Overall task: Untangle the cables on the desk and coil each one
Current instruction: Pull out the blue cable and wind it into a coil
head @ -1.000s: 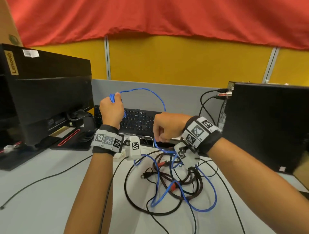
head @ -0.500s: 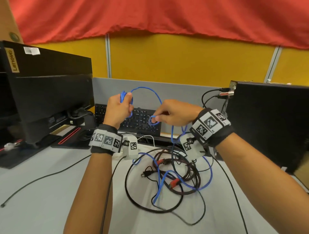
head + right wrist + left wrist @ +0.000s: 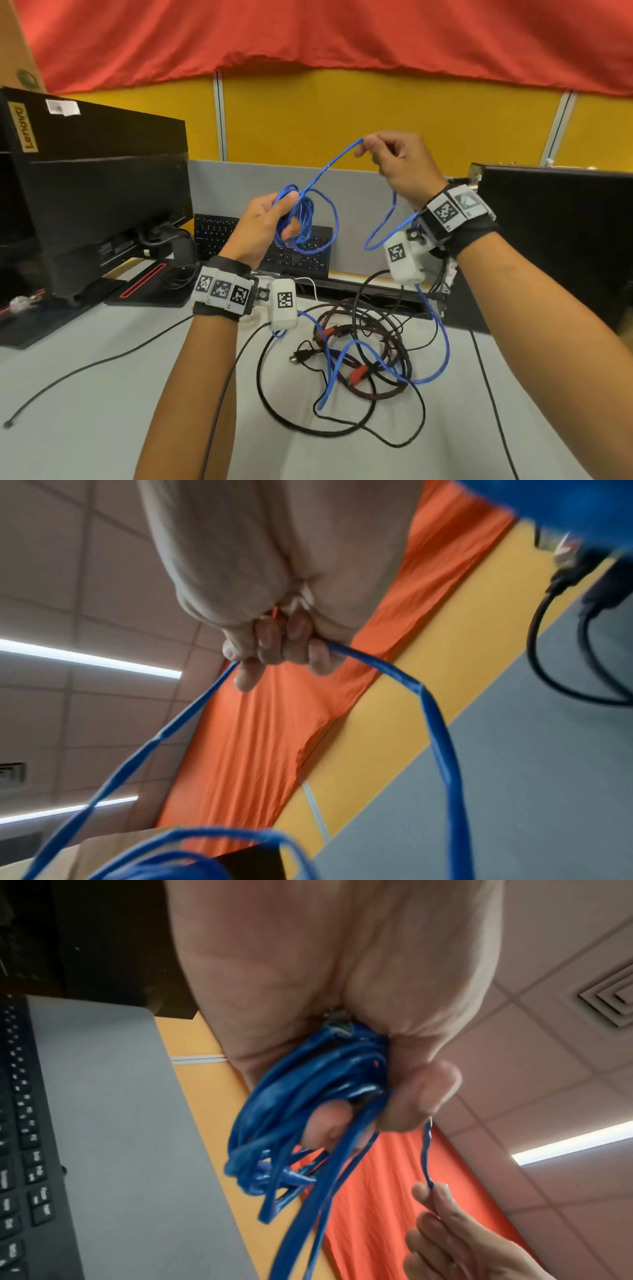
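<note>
My left hand (image 3: 274, 219) is raised above the keyboard and grips several coiled loops of the blue cable (image 3: 305, 222); the left wrist view shows the blue cable (image 3: 301, 1112) bunched between thumb and fingers. Higher and to the right, my right hand (image 3: 387, 154) pinches a stretch of the same blue cable (image 3: 394, 672), which runs taut to the coil. The cable's other side hangs past my right wrist into the tangle (image 3: 363, 356) of black, dark red and blue cables on the desk (image 3: 85, 411).
A black monitor (image 3: 102, 205) stands at the left and a black computer case (image 3: 555, 240) at the right. A keyboard (image 3: 219, 233) lies behind the hands against the grey partition. A thin black cable (image 3: 85, 366) trails across the desk's left side.
My right hand has risen and moved right, drawing more blue cable up from the tangle. My left hand has shifted right, and the coil it holds has gained a loop.
</note>
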Available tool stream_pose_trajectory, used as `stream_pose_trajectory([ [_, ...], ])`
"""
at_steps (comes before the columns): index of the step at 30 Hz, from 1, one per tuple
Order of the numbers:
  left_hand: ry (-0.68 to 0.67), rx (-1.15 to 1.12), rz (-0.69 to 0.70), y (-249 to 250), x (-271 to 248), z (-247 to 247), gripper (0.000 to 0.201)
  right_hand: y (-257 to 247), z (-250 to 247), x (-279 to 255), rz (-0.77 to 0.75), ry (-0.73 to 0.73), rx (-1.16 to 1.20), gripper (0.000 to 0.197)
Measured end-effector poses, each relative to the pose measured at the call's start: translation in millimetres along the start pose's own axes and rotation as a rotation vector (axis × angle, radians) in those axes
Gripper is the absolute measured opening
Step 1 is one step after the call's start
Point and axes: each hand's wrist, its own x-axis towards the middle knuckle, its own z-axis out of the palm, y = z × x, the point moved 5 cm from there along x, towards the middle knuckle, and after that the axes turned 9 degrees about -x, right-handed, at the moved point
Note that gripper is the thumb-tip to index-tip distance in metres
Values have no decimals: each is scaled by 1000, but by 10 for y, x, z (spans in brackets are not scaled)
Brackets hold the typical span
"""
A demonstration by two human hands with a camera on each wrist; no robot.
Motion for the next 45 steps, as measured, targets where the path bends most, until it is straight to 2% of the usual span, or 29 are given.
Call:
stream_pose_trajectory([
  [3, 19, 0, -51, -42, 11, -55, 33, 142, -47, 50, -8, 41, -89, 29],
  [11, -77, -90, -102, -123, -57, -315, 34, 545, -215, 145, 81, 191, -181, 29],
  [16, -97, -68, -142, -220, -93, -422, 35, 701, -319, 212, 198, 303, -213, 30],
  [17, -64, -66, -140, -232, -88, -456, 35, 728, -297, 221, 219, 270, -237, 30],
  [19, 63, -72, -122, -246, -68, -575, 35, 777, -199, 213, 251, 91, -331, 30],
  [22, 392, 58, -69, -240, -66, -864, 38, 870, -123, 155, 285, -143, -399, 32],
  [25, 716, 356, -42, -200, -131, -1103, 42, 800, -241, 121, 275, -150, -357, 40],
  [27, 835, 420, -40, -182, -154, -1138, 46, 643, -360, 118, 205, -74, -295, 33],
  [29, 851, 421, -36, -179, -137, -1088, 48, 422, -409, 109, 126, -17, -246, 27],
  [31, 828, 355, -19, -179, -92, -986, 47, 133, -269, 22, 34, -127, -260, 26],
  [32, 822, 331, -4, -162, -71, -935, 47, 5, -114, -66, -29, -269, -295, 26],
  [34, 817, 335, 25, -112, -46, -836, 48, -115, 304, -382, -120, -671, -427, 35],
  [36, 820, 347, 54, -61, -51, -782, 47, -29, 676, -763, -117, -1043, -609, 47],
  [37, 829, 343, 62, -48, -61, -780, 46, 57, 798, -895, -107, -1147, -682, 46],
  [39, 841, 309, 51, -50, -88, -809, 45, 165, 915, -991, -140, -1164, -730, 29],
  [41, 802, 279, 19, -64, -93, -821, 46, 184, 896, -937, -168, -1068, -649, 16],
  [45, 571, 134, -46, -101, -52, -649, 42, 19, 725, -705, -151, -782, -305, 18],
])
